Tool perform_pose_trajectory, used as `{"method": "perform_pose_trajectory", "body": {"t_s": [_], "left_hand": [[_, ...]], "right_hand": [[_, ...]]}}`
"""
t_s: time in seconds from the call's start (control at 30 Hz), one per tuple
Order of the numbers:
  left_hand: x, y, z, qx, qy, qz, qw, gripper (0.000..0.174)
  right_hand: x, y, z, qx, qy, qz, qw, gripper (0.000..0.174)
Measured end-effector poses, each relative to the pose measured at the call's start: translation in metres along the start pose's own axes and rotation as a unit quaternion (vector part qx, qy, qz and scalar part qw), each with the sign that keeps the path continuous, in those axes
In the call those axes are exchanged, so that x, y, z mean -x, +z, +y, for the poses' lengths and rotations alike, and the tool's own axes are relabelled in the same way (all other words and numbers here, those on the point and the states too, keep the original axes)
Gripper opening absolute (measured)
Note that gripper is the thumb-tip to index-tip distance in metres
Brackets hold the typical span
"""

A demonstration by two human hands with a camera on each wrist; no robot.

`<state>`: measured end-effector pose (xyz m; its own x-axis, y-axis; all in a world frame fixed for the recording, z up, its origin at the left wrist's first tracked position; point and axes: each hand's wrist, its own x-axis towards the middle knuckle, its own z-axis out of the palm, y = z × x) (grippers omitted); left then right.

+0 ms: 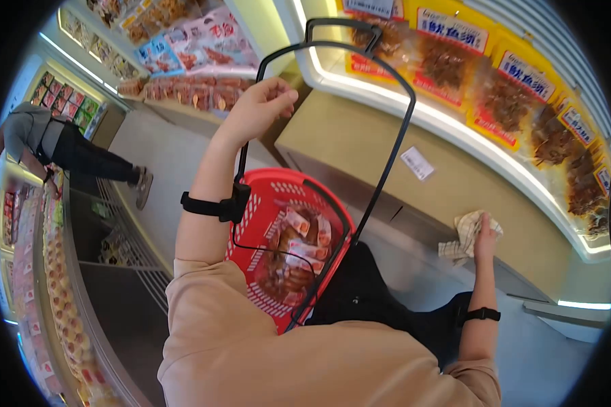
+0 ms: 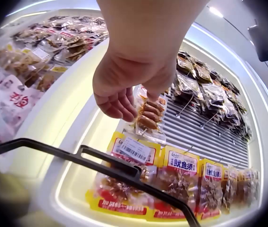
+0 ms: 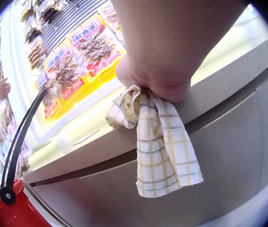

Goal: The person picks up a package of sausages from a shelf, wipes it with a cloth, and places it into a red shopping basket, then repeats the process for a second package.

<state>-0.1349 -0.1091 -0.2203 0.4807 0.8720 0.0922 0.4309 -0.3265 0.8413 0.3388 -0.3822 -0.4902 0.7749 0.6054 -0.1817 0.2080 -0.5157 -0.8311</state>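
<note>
Two hands work at separate stations.

1. Right hand [image 3: 157, 75]: the fingers are curled tight round a checked cloth [image 3: 164, 156]. The cloth is bunched in the fist, and its free end hangs below the hand against the beige ledge [image 1: 360, 142]. The fist sits at the ledge's front face.

2. Left hand [image 2: 129, 80]: it is raised above and ahead of the right hand. The fingers are loosely curled and I see nothing in them. A sausage packet [image 2: 149, 116] hangs on a hook just beyond the fingertips. I cannot tell whether they touch it.

3. Load: a red basket [image 1: 251, 203] hangs from the left forearm by its black handle [image 1: 394, 122], below the left hand. It carries snack packets [image 1: 292, 251].

4. Surroundings: yellow packets [image 1: 448, 61] line the lit shelf above the right hand. A second person [image 1: 47, 142] stands well apart, beyond the left elbow.

Step in hand, as I judge it: the cloth is applied to the ledge while the left hand reaches toward the hanging stock.

Next move, as I judge it: a wipe calls for steady pressure along the ledge, with the hanging end kept off the floor. A pick calls for a pinch on the packet's top edge and a lift clear of the hook. The left forearm should stay level so that the basket does not swing.
</note>
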Motion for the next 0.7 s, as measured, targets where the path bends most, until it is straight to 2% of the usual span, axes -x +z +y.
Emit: {"method": "perform_pose_trajectory", "body": {"t_s": [0.03, 0.1, 0.13, 0.17, 0.2, 0.23, 0.27, 0.37, 0.4, 0.47, 0.5, 0.57, 0.6, 0.63, 0.7], "left_hand": [[0.035, 0.001, -0.037, -0.017, -0.093, -0.1, 0.99, 0.024], [0.1, 0.02, -0.099, -0.077, -0.237, -0.266, 0.931, 0.026], [0.13, 0.033, -0.123, -0.124, -0.287, -0.329, 0.891, 0.027], [0.158, 0.05, -0.169, -0.128, -0.353, -0.346, 0.86, 0.032], [0.178, 0.067, -0.197, -0.259, -0.305, -0.383, 0.833, 0.037], [0.201, 0.086, -0.255, -0.33, -0.267, -0.401, 0.812, 0.039], [0.222, 0.109, -0.309, -0.317, -0.305, -0.386, 0.811, 0.043], [0.251, 0.155, -0.334, -0.29, -0.406, -0.252, 0.829, 0.063], [0.255, 0.167, -0.339, -0.275, -0.417, -0.272, 0.822, 0.07], [0.269, 0.192, -0.327, -0.217, -0.415, -0.198, 0.861, 0.076], [0.275, 0.2, -0.316, -0.188, -0.41, -0.162, 0.878, 0.08], [0.277, 0.202, -0.291, -0.172, -0.405, -0.118, 0.89, 0.076], [0.275, 0.201, -0.297, -0.17, -0.416, -0.159, 0.879, 0.073], [0.278, 0.197, -0.309, -0.169, -0.426, -0.2, 0.866, 0.071], [0.303, 0.198, -0.351, 0.046, -0.431, -0.187, 0.881, 0.064]], "right_hand": [[-0.012, -0.004, 0.022, 0.083, -0.099, 0.002, 0.992, 0.073], [-0.015, -0.003, 0.037, 0.111, -0.184, 0.002, 0.977, 0.071], [-0.01, -0.002, 0.023, 0.064, -0.167, 0.005, 0.984, 0.069], [-0.005, -0.002, 0.013, 0.024, -0.135, 0.003, 0.991, 0.068], [0.0, -0.001, 0.003, -0.016, -0.104, 0.005, 0.994, 0.067], [0.004, -0.001, -0.006, -0.048, -0.059, -0.002, 0.997, 0.066], [0.005, -0.002, -0.012, -0.08, -0.015, -0.006, 0.997, 0.065], [-0.01, -0.009, 0.003, -0.003, 0.028, -0.039, 0.999, 0.07], [-0.007, -0.01, 0.002, -0.015, 0.025, -0.038, 0.999, 0.07], [0.001, -0.006, -0.008, -0.046, 0.018, -0.033, 0.998, 0.068], [-0.005, -0.004, 0.004, -0.048, -0.006, -0.014, 0.999, 0.066], [-0.003, -0.002, 0.001, -0.043, 0.013, -0.016, 0.999, 0.065], [-0.003, -0.004, 0.002, -0.04, 0.023, -0.015, 0.999, 0.064], [-0.016, -0.004, 0.028, 0.014, -0.028, -0.008, 0.999, 0.063], [-0.011, -0.004, 0.013, -0.106, 0.062, -0.009, 0.992, 0.06]]}}
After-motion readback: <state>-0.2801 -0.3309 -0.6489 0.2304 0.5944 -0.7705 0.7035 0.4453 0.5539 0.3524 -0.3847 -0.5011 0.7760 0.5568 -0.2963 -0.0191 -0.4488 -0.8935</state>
